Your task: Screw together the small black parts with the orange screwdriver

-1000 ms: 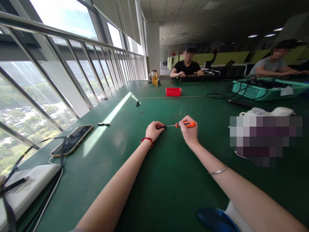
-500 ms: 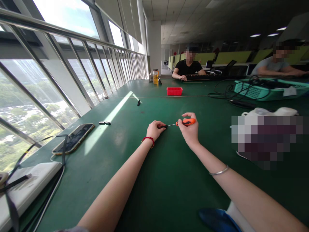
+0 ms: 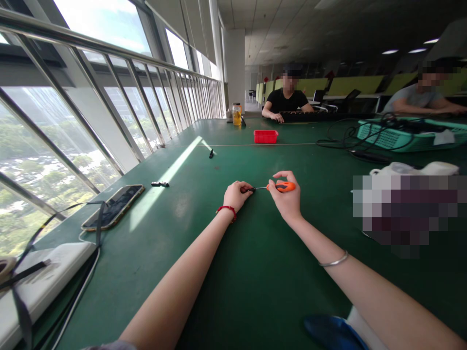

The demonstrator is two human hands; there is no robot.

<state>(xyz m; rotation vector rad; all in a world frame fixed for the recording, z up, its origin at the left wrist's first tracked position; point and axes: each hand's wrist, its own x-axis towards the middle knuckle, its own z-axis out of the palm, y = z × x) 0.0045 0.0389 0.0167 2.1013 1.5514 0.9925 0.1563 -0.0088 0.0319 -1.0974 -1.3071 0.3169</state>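
Observation:
My right hand is closed round the orange handle of a small screwdriver, held level above the green table. Its thin shaft points left into a small black part pinched in the fingers of my left hand. That hand wears a red cord on the wrist and rests on the table. Both hands sit close together at the table's middle.
A phone and a white device with black straps lie at the left edge. Small black parts, a red tray, a jar and a teal basket with cables lie farther off. Two people sit at the far end.
The hands have stayed in place with the screwdriver tip in the black part; my right fingers have shifted a little on the handle. The view has drifted slightly.

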